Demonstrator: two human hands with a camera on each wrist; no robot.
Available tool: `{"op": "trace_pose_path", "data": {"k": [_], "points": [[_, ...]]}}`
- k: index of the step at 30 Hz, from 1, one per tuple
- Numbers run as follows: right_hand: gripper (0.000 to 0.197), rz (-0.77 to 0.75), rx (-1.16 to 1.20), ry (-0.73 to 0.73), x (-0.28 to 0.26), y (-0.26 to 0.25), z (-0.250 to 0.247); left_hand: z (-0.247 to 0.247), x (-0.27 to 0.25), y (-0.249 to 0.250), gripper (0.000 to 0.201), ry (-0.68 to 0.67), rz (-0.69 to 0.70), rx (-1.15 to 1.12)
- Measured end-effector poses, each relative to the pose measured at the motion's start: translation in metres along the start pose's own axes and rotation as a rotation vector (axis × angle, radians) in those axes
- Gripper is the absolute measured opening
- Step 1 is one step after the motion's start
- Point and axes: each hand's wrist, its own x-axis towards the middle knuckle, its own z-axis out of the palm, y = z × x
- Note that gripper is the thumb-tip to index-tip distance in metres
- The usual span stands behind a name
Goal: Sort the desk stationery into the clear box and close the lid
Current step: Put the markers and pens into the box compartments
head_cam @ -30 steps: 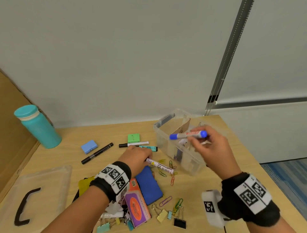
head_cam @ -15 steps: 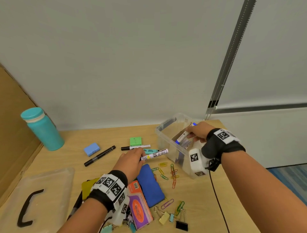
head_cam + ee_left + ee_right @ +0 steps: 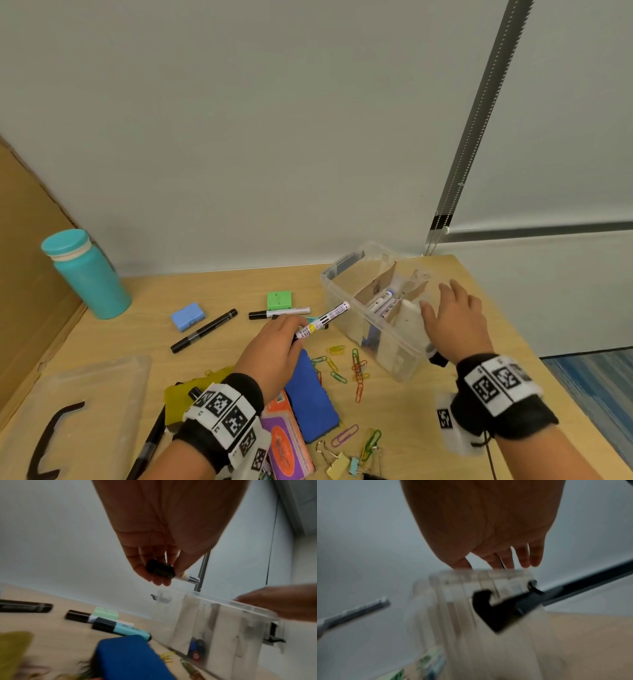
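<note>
Marker (image 3: 323, 319), barcode on white barrel, in left hand (image 3: 274, 346)

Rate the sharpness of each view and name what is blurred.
Head view: sharp, evenly lit; left hand holding the white marker reads clearly. Left wrist view: mildly blurred, worst at the blue eraser. Right wrist view: heavy motion smear over the clear box.

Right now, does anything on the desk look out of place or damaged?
Nothing looks damaged or spilled. The clear box stands upright, its lid lying off at the desk's left. Loose paper clips are scattered beside the box, unsorted. The left hand holds a white marker.
</note>
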Motion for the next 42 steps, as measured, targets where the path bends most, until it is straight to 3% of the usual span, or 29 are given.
{"op": "trace_pose_path", "data": {"k": [3, 9, 15, 18, 22, 25, 28, 32, 39, 42], "points": [[0.073, 0.047, 0.037, -0.014, -0.003, 0.009, 0.025, 0.002, 0.011, 0.027, 0.038, 0.057, 0.077, -0.004], [0.071, 0.018, 0.143, 0.013, -0.002, 0.01, 0.032, 0.016, 0.062, 0.089, 0.057, 0.023, 0.093, 0.142], [0.071, 0.02, 0.117, 0.0, -0.004, 0.009, 0.029, 0.043, 0.115, 0.121, 0.036, -0.202, -0.028, 0.451], [0.071, 0.025, 0.117, -0.011, -0.005, 0.008, 0.028, 0.052, 0.125, 0.124, 0.038, -0.291, -0.088, 0.468], [0.07, 0.031, 0.101, -0.013, -0.005, 0.007, 0.027, 0.048, 0.12, 0.125, 0.023, -0.351, -0.074, 0.387], [0.07, 0.029, 0.093, -0.01, -0.007, 0.007, 0.026, 0.045, 0.11, 0.117, 0.035, -0.324, -0.011, 0.303], [0.07, 0.032, 0.097, -0.015, -0.007, 0.006, 0.026, 0.036, 0.086, 0.104, 0.051, -0.193, 0.087, 0.112], [0.07, 0.024, 0.084, -0.015, -0.005, 0.008, 0.028, 0.021, 0.038, 0.07, 0.045, 0.008, 0.13, -0.001], [0.065, 0.028, 0.087, 0.002, -0.005, 0.01, 0.029, 0.007, -0.01, -0.019, 0.032, -0.021, -0.107, 0.167], [0.063, -0.06, 0.035, 0.129, -0.015, 0.0, 0.023, -0.001, -0.006, -0.047, 0.035, -0.076, -0.199, 0.256]]}}
